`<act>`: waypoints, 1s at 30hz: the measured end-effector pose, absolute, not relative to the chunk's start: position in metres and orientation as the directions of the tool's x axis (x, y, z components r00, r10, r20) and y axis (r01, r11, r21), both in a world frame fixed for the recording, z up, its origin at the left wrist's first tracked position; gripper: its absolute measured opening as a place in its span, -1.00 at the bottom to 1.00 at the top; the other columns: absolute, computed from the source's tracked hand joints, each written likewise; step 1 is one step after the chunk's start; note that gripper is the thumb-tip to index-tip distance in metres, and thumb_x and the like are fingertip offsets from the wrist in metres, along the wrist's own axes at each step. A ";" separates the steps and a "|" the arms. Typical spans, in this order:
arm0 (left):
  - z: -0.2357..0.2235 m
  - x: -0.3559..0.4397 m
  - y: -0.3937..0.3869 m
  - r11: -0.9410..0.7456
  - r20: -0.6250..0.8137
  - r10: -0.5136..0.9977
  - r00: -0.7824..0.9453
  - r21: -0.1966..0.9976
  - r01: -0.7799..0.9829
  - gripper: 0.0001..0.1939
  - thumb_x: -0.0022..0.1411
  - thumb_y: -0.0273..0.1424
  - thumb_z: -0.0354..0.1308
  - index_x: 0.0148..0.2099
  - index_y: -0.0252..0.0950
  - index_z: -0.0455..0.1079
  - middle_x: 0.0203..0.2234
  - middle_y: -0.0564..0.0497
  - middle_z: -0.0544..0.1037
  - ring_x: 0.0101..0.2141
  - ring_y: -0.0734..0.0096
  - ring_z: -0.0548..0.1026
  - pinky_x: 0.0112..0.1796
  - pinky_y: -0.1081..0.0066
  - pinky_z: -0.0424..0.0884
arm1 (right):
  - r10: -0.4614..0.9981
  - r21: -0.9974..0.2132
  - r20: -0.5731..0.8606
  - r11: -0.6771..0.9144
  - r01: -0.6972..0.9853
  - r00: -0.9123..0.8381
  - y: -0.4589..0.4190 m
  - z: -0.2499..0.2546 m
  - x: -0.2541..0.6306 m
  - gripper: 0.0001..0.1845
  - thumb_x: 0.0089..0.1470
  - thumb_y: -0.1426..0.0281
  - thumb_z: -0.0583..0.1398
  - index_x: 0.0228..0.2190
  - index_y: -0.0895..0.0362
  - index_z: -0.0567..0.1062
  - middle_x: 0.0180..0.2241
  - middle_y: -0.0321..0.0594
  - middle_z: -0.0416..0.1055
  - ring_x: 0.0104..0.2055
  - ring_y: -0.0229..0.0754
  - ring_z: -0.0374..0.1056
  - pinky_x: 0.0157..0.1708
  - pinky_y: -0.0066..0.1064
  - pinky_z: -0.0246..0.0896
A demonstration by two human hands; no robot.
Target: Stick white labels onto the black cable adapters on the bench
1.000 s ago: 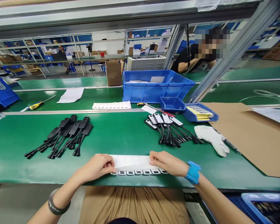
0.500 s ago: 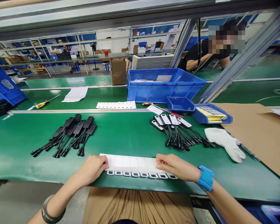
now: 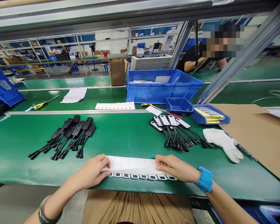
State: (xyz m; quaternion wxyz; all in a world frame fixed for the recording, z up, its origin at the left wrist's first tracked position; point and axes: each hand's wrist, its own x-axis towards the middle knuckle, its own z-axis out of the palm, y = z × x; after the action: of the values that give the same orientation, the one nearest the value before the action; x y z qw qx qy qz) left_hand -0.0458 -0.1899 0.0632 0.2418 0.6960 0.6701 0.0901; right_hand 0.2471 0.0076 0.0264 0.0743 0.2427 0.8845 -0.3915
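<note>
And the left hand (image 3: pixel 94 171) pinches the white strip (image 3: pixel 133 164) at nine o'clock, right hand (image 3: pixel 176 168) (blue wristband (image 3: pixel 204 179)!) clamping three o'clock.

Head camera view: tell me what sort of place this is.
Probably a small-electronics assembly workshop: a long green workbench, a cluster of black cabled devices and a large blue plastic bin suggest it.

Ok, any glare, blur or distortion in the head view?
Head view: pale glare on the green bench, near left; wide-angle stretching toward the frame edges; pixel blocks over the co-worker; bottom-right corner soft; left hand, right hand and white strip fairly sharp.
</note>
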 end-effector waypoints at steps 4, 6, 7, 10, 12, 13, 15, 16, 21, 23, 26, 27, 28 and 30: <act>0.058 -0.039 -0.175 -0.018 -0.250 0.964 0.096 0.299 0.954 -0.79 0.30 -0.28 0.05 -0.36 -0.26 0.34 -0.38 0.01 0.46 -0.37 0.31 0.43 -0.39 0.42 0.18 | 0.376 -0.639 -0.300 0.604 0.477 -0.877 0.008 0.026 0.248 -0.77 0.17 0.27 0.02 -0.48 0.10 0.22 -0.57 -0.35 0.20 -0.49 -0.26 0.10 -0.47 -0.45 -0.11; 0.054 -0.040 -0.165 0.011 -0.278 0.959 0.061 0.251 0.968 -0.76 0.32 -0.32 0.00 -0.40 -0.27 0.32 -0.46 0.00 0.47 -0.45 0.30 0.43 -0.45 0.40 0.11 | 0.406 -0.634 -0.301 0.590 0.499 -0.863 0.007 0.025 0.248 -0.78 0.17 0.27 0.01 -0.47 0.10 0.21 -0.57 -0.35 0.20 -0.49 -0.25 0.10 -0.47 -0.45 -0.11; 0.053 -0.041 -0.160 0.037 -0.290 0.956 0.038 0.247 0.968 -0.75 0.32 -0.33 -0.01 -0.40 -0.27 0.32 -0.50 0.00 0.47 -0.48 0.29 0.43 -0.46 0.40 0.08 | 0.431 -0.628 -0.301 0.581 0.517 -0.850 0.006 0.024 0.247 -0.78 0.16 0.26 0.00 -0.47 0.10 0.22 -0.57 -0.35 0.20 -0.49 -0.24 0.11 -0.47 -0.44 -0.10; 0.052 -0.046 -0.149 0.100 -0.320 0.947 -0.004 0.285 0.953 -0.77 0.30 -0.32 0.02 -0.40 -0.27 0.34 -0.58 0.02 0.45 -0.51 0.28 0.42 -0.48 0.41 0.06 | 0.520 -0.607 -0.291 0.549 0.575 -0.804 0.002 0.020 0.246 -0.80 0.15 0.27 0.01 -0.46 0.10 0.24 -0.57 -0.34 0.22 -0.50 -0.23 0.12 -0.47 -0.44 -0.10; 0.055 -0.051 -0.146 0.095 -0.332 0.943 0.017 0.320 0.943 -0.77 0.27 -0.29 0.04 -0.40 -0.26 0.34 -0.60 0.05 0.45 -0.52 0.31 0.42 -0.49 0.44 0.07 | 0.563 -0.617 -0.273 0.520 0.591 -0.780 0.000 0.019 0.248 -0.80 0.14 0.28 0.02 -0.46 0.10 0.26 -0.58 -0.33 0.23 -0.50 -0.23 0.13 -0.48 -0.43 -0.08; 0.057 -0.054 -0.147 0.089 -0.339 0.940 0.038 0.351 0.932 -0.77 0.27 -0.28 0.04 -0.40 -0.25 0.34 -0.60 0.07 0.44 -0.52 0.34 0.41 -0.50 0.47 0.09 | 0.568 -0.638 -0.264 0.503 0.583 -0.779 0.000 0.019 0.250 -0.81 0.13 0.29 0.04 -0.46 0.11 0.28 -0.57 -0.33 0.25 -0.49 -0.23 0.15 -0.47 -0.44 -0.06; 0.059 -0.059 -0.150 0.085 -0.349 0.932 0.094 0.465 0.881 -0.81 0.25 -0.30 0.04 -0.37 -0.25 0.35 -0.57 0.10 0.45 -0.50 0.40 0.41 -0.50 0.51 0.13 | 0.544 -0.700 -0.252 0.469 0.539 -0.800 0.000 0.019 0.256 -0.86 0.10 0.32 0.08 -0.44 0.12 0.32 -0.52 -0.31 0.30 -0.45 -0.23 0.20 -0.44 -0.45 0.00; 0.059 -0.062 -0.153 0.090 -0.346 0.931 0.117 0.528 0.845 -0.85 0.24 -0.32 0.05 -0.34 -0.25 0.35 -0.55 0.11 0.45 -0.48 0.41 0.41 -0.48 0.53 0.16 | 0.525 -0.731 -0.253 0.446 0.516 -0.813 0.001 0.020 0.259 -0.89 0.07 0.34 0.10 -0.42 0.13 0.34 -0.49 -0.30 0.33 -0.42 -0.23 0.22 -0.42 -0.46 0.04; 0.053 -0.068 -0.167 0.106 -0.229 0.973 0.033 0.571 0.814 -0.86 0.22 -0.31 0.05 -0.21 -0.24 0.36 -0.38 0.06 0.46 -0.36 0.38 0.41 -0.34 0.49 0.24 | 0.583 -0.804 -0.201 0.361 0.473 -0.787 0.004 0.018 0.269 -0.90 -0.04 0.44 0.17 -0.37 0.16 0.42 -0.44 -0.26 0.38 -0.37 -0.23 0.27 -0.35 -0.45 0.13; 0.051 -0.074 -0.171 0.079 -0.177 0.984 0.034 0.594 0.801 -0.81 0.24 -0.27 0.03 -0.19 -0.23 0.38 -0.31 0.01 0.46 -0.31 0.33 0.42 -0.28 0.44 0.27 | 0.608 -0.880 -0.178 0.253 0.401 -0.774 0.007 0.016 0.269 -0.89 -0.06 0.41 0.22 -0.42 0.18 0.42 -0.48 -0.27 0.36 -0.41 -0.26 0.25 -0.40 -0.46 0.11; 0.050 -0.085 -0.174 0.029 -0.087 0.994 0.063 0.781 0.624 -0.67 0.20 -0.23 0.11 -0.01 -0.22 0.35 -0.16 -0.08 0.48 -0.11 0.18 0.41 -0.07 0.34 0.26 | 0.661 -0.980 -0.177 -0.048 0.195 -0.729 0.013 0.017 0.268 -0.72 -0.12 0.26 0.33 -0.46 0.20 0.43 -0.51 -0.29 0.34 -0.48 -0.31 0.22 -0.47 -0.49 0.07; 0.051 -0.088 -0.175 0.027 -0.060 0.997 0.044 0.838 0.545 -0.56 0.17 -0.22 0.16 0.08 -0.21 0.28 -0.14 -0.09 0.48 -0.05 0.14 0.39 0.00 0.30 0.22 | 0.690 -0.983 -0.183 -0.136 0.123 -0.700 0.014 0.018 0.267 -0.66 -0.16 0.22 0.36 -0.44 0.20 0.44 -0.50 -0.28 0.35 -0.49 -0.32 0.23 -0.48 -0.49 0.08; 0.051 -0.090 -0.174 0.039 -0.044 0.999 0.001 0.882 0.469 -0.45 0.14 -0.22 0.20 0.16 -0.21 0.19 -0.15 -0.10 0.49 -0.05 0.13 0.39 0.02 0.28 0.20 | 0.720 -0.978 -0.189 -0.201 0.061 -0.668 0.016 0.021 0.267 -0.62 -0.19 0.20 0.39 -0.42 0.20 0.45 -0.48 -0.27 0.38 -0.48 -0.31 0.25 -0.47 -0.49 0.09; 0.053 -0.088 -0.173 0.100 -0.066 0.991 -0.116 0.943 0.319 -0.33 0.13 -0.19 0.24 0.21 -0.21 0.08 -0.27 -0.05 0.51 -0.17 0.18 0.45 -0.08 0.29 0.29 | 0.768 -0.967 -0.192 -0.254 -0.016 -0.611 0.017 0.027 0.267 -0.58 -0.18 0.15 0.38 -0.36 0.19 0.47 -0.41 -0.22 0.44 -0.45 -0.28 0.30 -0.46 -0.48 0.14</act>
State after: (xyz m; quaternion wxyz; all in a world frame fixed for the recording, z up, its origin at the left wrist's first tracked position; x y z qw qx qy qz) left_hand -0.0884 -0.1726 0.0528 0.4051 0.5272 0.6211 0.4151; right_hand 0.2665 0.0175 0.0274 -0.2752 0.3450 0.5454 -0.7126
